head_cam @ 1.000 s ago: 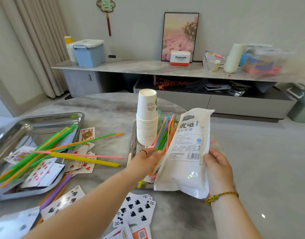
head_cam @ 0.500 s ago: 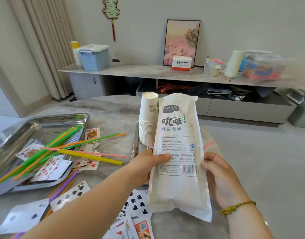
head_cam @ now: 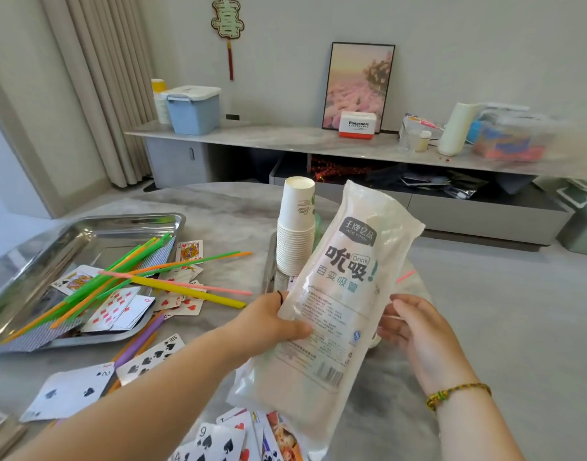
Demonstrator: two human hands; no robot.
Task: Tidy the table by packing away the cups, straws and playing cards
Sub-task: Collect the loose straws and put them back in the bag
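**Straw bag in hand, loose straws yet to go in**

At the near edge of the tabletop (head_cam: 225,207), playing cards (head_cam: 219,440) lie face up in a loose scatter, with more spread toward the left edge. Just above them the straw bag (head_cam: 335,304) is held clear of the surface, tilted with its crumpled top end pointing away. The left grip (head_cam: 268,324) pinches the bag's left side, thumb across the printed front and fingers behind. The right grip (head_cam: 418,331) is relaxed and wide at the bag's right edge; whether its fingertips touch the film I cannot tell.

The bag looks like thin, glossy plastic: light, floppy and probably slippery, so it will likely sag wherever it is not supported. Taking it near the top opening, one side in each grip, would probably be the best way to spread the mouth.

Beyond the left grip, the loose straws (head_cam: 172,281) cross one another, half in the metal tray (head_cam: 119,227) by the left edge and half over cards beside it. They seem light and springy, easiest gathered as a bundle at mid-length. Behind the bag stands the cup stack (head_cam: 295,234), tall and easy to tip; a stray pink straw (head_cam: 405,276) lies near the right edge. The right side of the tabletop offers the most open room.
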